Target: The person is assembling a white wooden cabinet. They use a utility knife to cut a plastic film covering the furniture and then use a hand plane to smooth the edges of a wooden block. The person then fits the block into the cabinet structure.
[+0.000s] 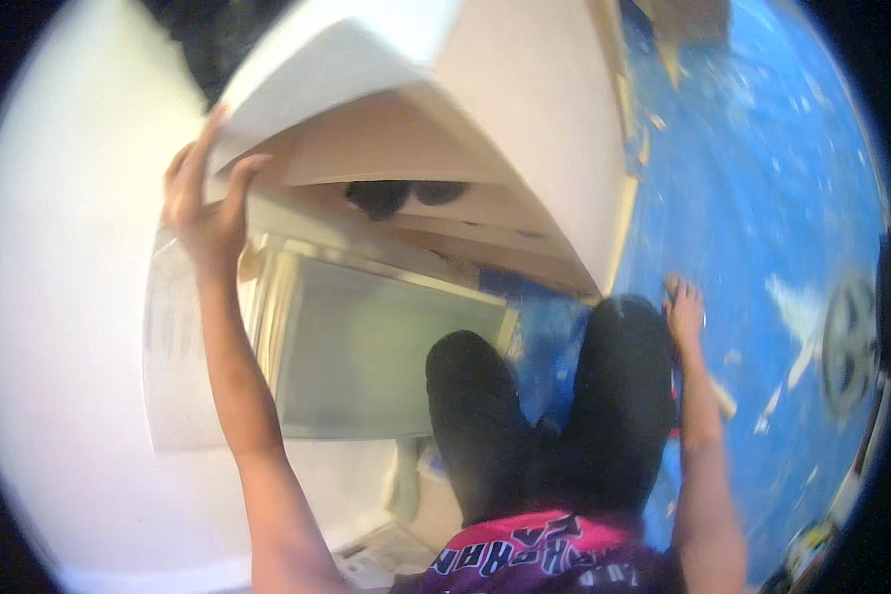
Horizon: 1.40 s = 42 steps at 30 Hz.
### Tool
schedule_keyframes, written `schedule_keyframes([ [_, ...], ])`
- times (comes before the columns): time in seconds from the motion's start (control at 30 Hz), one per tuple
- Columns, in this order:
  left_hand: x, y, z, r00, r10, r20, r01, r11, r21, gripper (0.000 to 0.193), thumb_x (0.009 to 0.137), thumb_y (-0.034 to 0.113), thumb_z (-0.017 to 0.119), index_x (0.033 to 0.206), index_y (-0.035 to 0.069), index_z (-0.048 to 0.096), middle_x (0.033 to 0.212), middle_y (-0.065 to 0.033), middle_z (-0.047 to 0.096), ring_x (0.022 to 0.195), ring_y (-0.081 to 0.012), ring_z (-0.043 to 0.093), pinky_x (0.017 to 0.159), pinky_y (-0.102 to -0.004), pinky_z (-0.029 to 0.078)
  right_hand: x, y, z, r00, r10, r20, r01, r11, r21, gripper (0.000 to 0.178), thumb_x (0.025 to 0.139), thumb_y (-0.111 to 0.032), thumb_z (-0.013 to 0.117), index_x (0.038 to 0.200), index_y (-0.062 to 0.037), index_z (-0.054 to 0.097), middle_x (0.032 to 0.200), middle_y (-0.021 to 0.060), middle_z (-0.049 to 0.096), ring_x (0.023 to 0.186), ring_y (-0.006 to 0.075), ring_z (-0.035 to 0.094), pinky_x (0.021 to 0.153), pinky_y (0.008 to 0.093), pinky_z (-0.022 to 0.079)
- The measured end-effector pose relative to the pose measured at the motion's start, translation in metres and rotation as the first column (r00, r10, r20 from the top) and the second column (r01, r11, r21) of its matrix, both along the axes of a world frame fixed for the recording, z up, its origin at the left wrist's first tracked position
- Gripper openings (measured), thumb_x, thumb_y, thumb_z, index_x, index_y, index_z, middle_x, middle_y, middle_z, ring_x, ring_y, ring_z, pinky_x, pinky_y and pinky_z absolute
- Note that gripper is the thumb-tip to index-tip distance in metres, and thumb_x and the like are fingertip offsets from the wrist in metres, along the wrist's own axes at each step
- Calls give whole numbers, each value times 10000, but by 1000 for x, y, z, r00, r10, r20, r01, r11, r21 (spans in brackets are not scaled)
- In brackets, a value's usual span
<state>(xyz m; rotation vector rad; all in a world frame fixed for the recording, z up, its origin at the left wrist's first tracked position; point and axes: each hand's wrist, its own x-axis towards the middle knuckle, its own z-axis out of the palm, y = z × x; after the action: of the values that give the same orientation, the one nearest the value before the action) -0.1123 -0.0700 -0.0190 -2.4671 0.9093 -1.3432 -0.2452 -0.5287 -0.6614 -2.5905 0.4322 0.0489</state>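
A large white box-like cabinet [535, 109] stands tilted in front of me, its open side showing a brownish inside. My left hand [206, 203] reaches up to its left corner, thumb on the inner side and fingers spread along the outside, with the edge between them. Low beside my right knee is my right hand [687, 315], its fingers curled. A small greyish-brown thing shows at its fingertips; blur hides what it is. Two dark shapes [381, 198] appear inside the cabinet.
A pale-framed panel with a grey-green face [366, 346] lies below the cabinet, beside a white wall [79, 297]. Blue sheeting [752, 198] with white smears covers the floor at right. A round grey object [848, 342] is at the far right. My dark-trousered knees are near the cabinet's lower corner.
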Motion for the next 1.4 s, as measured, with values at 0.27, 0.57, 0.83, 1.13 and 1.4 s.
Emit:
schedule_keyframes([
  [0.27,14,90,-15,954,115,-276,-198,935,-294,654,973,383,686,1554,205,446,1584,-138,468,1426,-362,468,1181,-474,381,17,-81,-42,943,-191,274,85,931,356,756,943,-164,697,1594,-46,329,1429,310,483,1272,457,543,1060,502,464],
  [0.57,46,147,-33,959,143,-243,-227,904,-363,584,1001,328,648,1512,138,439,1535,-172,474,1431,-391,422,1211,-473,331,-64,-99,191,963,-254,-84,199,470,860,636,1000,-257,622,1574,-65,423,1407,126,622,1185,240,647,946,336,512],
  [0.83,58,140,-41,989,108,-106,-139,920,-366,646,924,168,705,1477,7,411,1489,-246,469,1385,-423,443,1160,-509,353,-54,-96,297,971,-220,-90,150,272,950,471,959,-248,655,1375,-45,564,1288,143,659,962,196,690,716,316,569],
  [1.13,61,159,-41,995,-20,-100,-32,868,-495,662,924,229,734,1459,6,413,1484,-245,466,1391,-437,431,1164,-515,337,-96,66,346,993,-28,117,-120,-307,944,879,835,-303,782,1535,-9,341,1323,235,574,1015,308,687,690,373,644],
  [1.4,-73,69,-74,743,-511,-432,-128,524,-842,756,997,331,686,1575,-4,333,1516,-202,495,1361,-320,520,1168,-445,388,-48,230,463,960,-85,267,-280,-243,929,911,914,-208,768,1623,-44,222,1565,191,419,1423,362,463,1150,521,436],
])
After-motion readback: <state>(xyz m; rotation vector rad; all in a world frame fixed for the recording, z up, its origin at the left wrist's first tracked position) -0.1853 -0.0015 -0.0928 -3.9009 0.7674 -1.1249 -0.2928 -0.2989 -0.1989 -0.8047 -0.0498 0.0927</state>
